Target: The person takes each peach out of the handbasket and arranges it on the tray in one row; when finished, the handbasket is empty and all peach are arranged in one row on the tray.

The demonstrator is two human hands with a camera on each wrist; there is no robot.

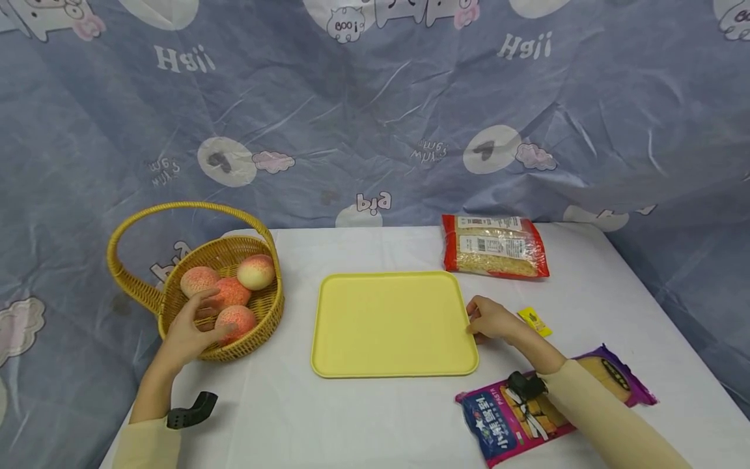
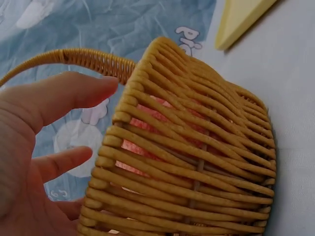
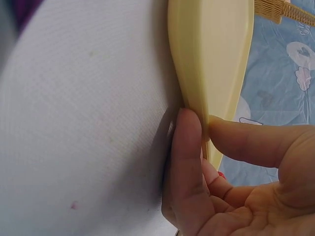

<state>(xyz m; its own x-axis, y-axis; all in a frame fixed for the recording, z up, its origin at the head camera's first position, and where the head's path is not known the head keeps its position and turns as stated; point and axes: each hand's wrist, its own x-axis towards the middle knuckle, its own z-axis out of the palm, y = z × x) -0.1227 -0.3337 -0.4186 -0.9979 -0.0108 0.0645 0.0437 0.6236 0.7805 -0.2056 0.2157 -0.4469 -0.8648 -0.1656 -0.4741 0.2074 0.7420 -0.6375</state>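
Over the wicker basket [image 1: 271, 326] at the left, my left hand [image 1: 186, 333] reaches in from the near side, thumb and fingers spread. Several peaches [image 1: 256, 272] lie inside the basket, the nearest one between thumb and fingers in the head view. Only the basket's woven wall [image 2: 197, 162] separates the left wrist camera from the fruit, so contact with a peach cannot be told. My right hand [image 1: 493, 319] pinches the right edge of a yellow tray [image 1: 395, 326]. In the right wrist view the thumb [image 3: 251, 142] lies over the tray's rim, with fingers beneath it.
A red-edged bag of grain [image 1: 495, 247] lies at the back right. Beside the right wrist is a small yellow packet [image 1: 534, 322]. A purple and blue pasta bag [image 1: 510, 423] lies under the right forearm. The basket's tall handle [image 1: 193, 206] arches up behind it.
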